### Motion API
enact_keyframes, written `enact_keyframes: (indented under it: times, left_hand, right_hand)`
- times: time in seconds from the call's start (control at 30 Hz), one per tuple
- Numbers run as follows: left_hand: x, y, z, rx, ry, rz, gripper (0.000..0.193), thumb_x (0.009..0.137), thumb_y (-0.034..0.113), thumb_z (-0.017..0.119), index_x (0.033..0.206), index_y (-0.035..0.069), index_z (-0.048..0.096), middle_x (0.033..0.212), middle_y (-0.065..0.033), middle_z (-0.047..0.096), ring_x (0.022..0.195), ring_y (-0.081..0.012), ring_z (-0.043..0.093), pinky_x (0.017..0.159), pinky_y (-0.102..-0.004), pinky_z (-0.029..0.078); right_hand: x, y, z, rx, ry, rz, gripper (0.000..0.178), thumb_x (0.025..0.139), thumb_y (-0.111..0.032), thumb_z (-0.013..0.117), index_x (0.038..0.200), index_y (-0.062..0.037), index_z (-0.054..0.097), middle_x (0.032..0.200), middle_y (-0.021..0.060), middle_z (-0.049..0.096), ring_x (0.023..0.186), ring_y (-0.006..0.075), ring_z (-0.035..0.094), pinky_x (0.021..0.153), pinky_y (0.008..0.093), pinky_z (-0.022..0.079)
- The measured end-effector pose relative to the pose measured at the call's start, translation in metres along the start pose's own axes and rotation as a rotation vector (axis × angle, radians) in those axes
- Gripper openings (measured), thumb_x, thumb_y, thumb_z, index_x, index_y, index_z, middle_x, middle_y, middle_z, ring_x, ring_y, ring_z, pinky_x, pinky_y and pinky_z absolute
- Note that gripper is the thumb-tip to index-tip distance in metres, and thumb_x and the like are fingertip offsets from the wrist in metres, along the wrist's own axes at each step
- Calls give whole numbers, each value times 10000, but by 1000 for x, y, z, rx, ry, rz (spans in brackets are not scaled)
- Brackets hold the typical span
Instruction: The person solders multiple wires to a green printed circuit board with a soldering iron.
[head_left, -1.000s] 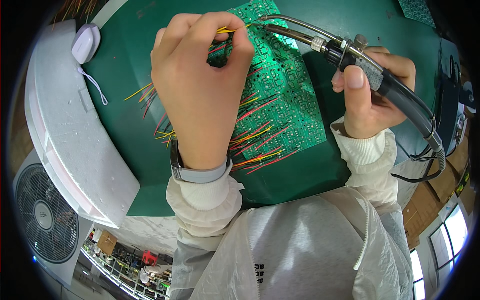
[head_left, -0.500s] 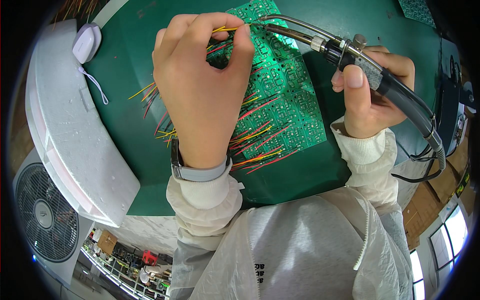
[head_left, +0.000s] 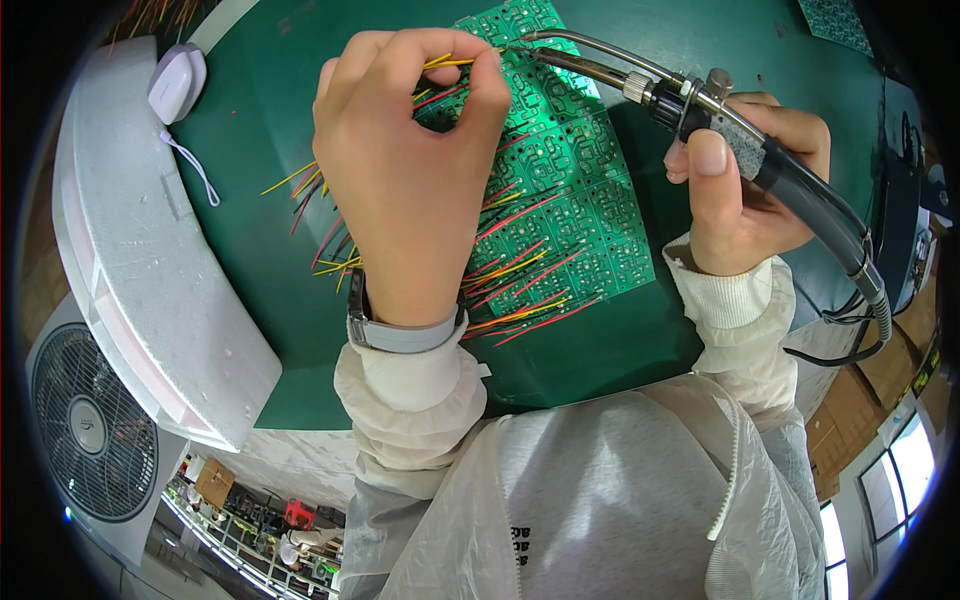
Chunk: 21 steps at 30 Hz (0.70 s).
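Observation:
A green circuit board panel (head_left: 590, 150) lies on the green mat, with red, yellow and black wires (head_left: 515, 268) standing out from its joints. My left hand (head_left: 400, 150) is over the panel's left part, thumb and forefinger pinched on a yellow wire (head_left: 440, 62) whose end is at the board's upper area. In my right hand (head_left: 745, 180) is a soldering iron (head_left: 660, 98) with a thin curved metal tube fixed along it. The iron's tip and the tube's end meet close beside the pinched fingertips, at the wire's end. The left palm hides part of the panel.
A white foam block (head_left: 160, 260) runs along the left edge, beside a white rounded gadget (head_left: 178, 85) with a strap. A fan (head_left: 90, 425) stands at lower left. Another board (head_left: 838, 22) lies at the top right. The iron's cable (head_left: 880, 310) hangs at the right.
My left hand has shifted very slightly to the right, still pinching the yellow wire. The soldering iron and my right hand stay almost where they were.

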<state>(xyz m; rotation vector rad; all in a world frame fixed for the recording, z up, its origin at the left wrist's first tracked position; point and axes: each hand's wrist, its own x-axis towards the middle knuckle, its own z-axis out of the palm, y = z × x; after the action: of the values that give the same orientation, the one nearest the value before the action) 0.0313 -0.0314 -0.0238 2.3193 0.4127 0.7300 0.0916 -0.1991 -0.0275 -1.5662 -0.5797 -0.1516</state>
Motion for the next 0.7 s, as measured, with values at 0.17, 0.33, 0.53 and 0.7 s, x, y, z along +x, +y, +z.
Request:
enact_keyframes:
  times: [0.17,0.33,0.53,0.7]
  left_hand:
    - [0,0,0,22,27,22,60,698,41,649,742,38,608,730,-12,567,642,-78,518,600,-198,419]
    - [1,-2,0,47,43,43,62,695,40,653,739,47,610,725,-8,565,637,-80,512,599,-199,418]
    - [0,-3,1,34,44,52,62,693,39,653,737,46,610,720,-7,562,634,-79,506,591,-197,410]
    - [-1,-2,2,30,40,46,60,692,37,653,733,42,609,716,-6,564,630,-79,505,589,-197,407]
  right_hand:
    - [1,-2,0,-11,-3,-22,330,647,-39,687,869,32,453,700,104,548,578,123,502,544,219,415]
    - [4,0,3,14,-24,-52,330,650,-40,685,869,33,448,699,103,548,580,120,500,549,216,414]
    - [2,0,2,-6,-26,-44,333,650,-47,691,864,33,448,694,98,548,578,119,500,543,214,413]
    - [1,0,1,-12,-21,-45,334,652,-49,694,862,33,449,690,96,546,574,118,499,539,214,413]
